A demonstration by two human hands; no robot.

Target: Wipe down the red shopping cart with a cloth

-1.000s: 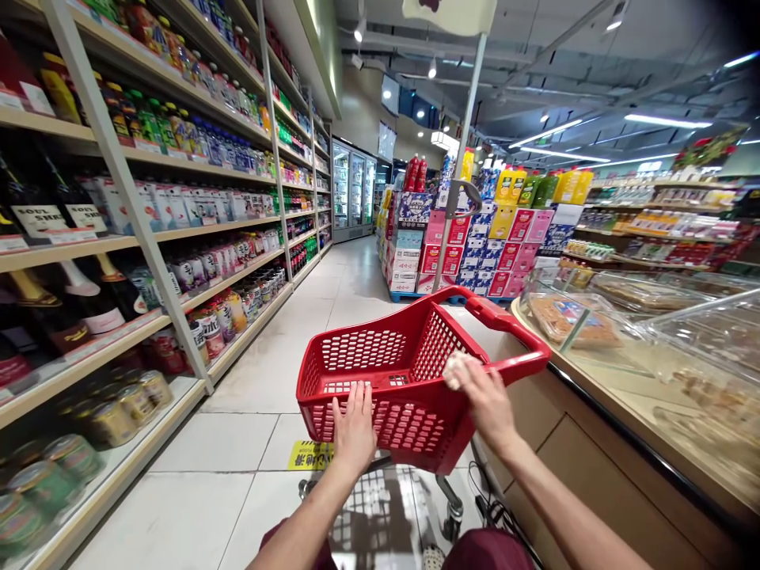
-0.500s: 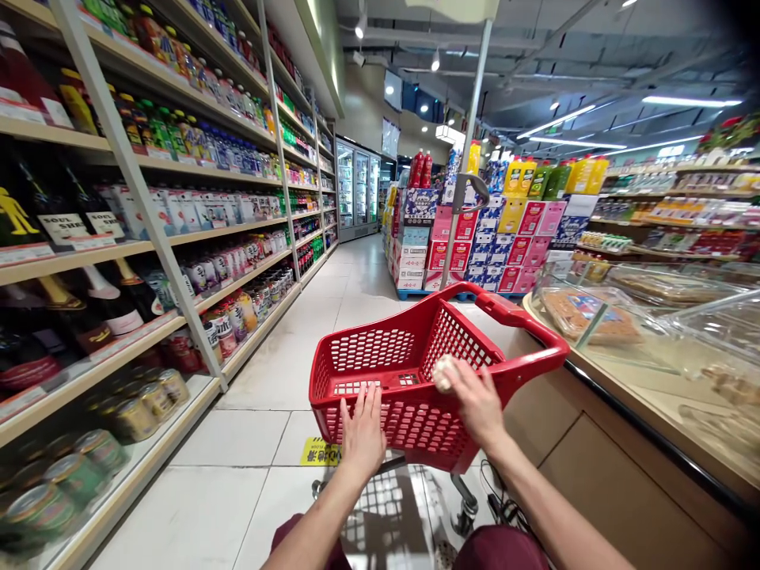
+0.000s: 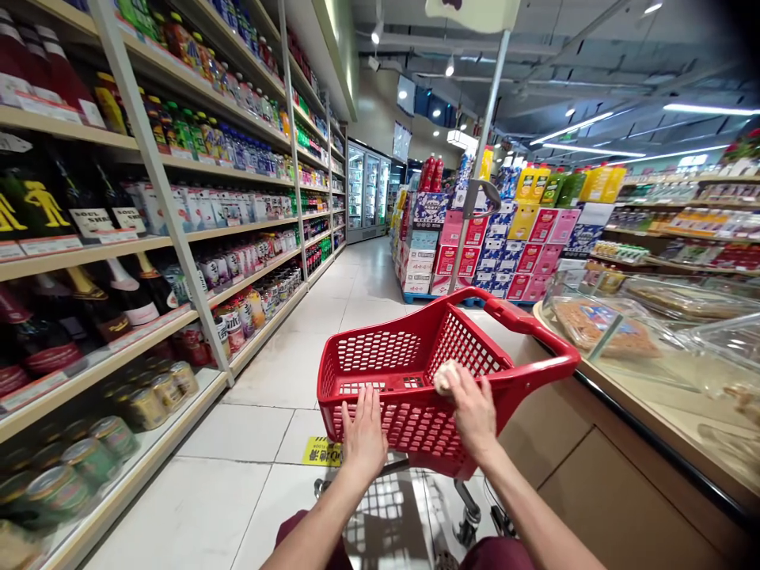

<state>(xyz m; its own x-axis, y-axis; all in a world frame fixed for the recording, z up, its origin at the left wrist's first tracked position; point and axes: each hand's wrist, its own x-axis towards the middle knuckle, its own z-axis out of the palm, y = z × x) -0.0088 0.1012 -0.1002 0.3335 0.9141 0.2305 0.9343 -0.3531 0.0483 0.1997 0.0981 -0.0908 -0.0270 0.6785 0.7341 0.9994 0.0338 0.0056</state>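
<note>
In front of me stands a red plastic shopping cart [image 3: 416, 423] with a perforated basket and a loop handle on its right. My left hand [image 3: 363, 431] lies with fingers stretched out against the near side of the basket, close to its rim. My right hand [image 3: 473, 408] is at the near rim farther right, its fingers closed on a crumpled whitish cloth [image 3: 446, 378] that is pressed to the rim. Part of the cloth is hidden under the fingers. Through its holes the basket shows the floor.
Shelves of bottles and cans [image 3: 154, 309] line the left side. At the right is a counter [image 3: 647, 427] with clear-covered food trays. Stacked drink cartons [image 3: 469, 245] and a metal pole [image 3: 475, 182] stand beyond the cart. A yellow floor sticker [image 3: 321, 451] lies beside the cart.
The view has shifted slightly, so the scene sits a little farther right. Both hands keep nearly the same places on the cart, and the cloth stays in my right hand.
</note>
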